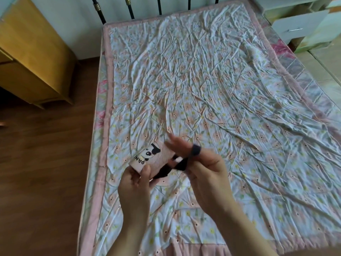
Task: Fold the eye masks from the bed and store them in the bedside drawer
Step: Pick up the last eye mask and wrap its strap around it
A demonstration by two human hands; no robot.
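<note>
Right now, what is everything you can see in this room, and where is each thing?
eye mask: one, pink with a panda print, folded, held above the near left part of the bed
strap: one, black, running from the mask to the right hand, looped over a finger
bed cover: one, white floral with pink border, wrinkled, centre
headboard bars: several, black metal, top
wooden cabinet: one, yellow, left
bedside drawer: one, white, open, top right
floor: brown wood, left
left hand: one, gripping the mask
right hand: one, pulling the strap
</note>
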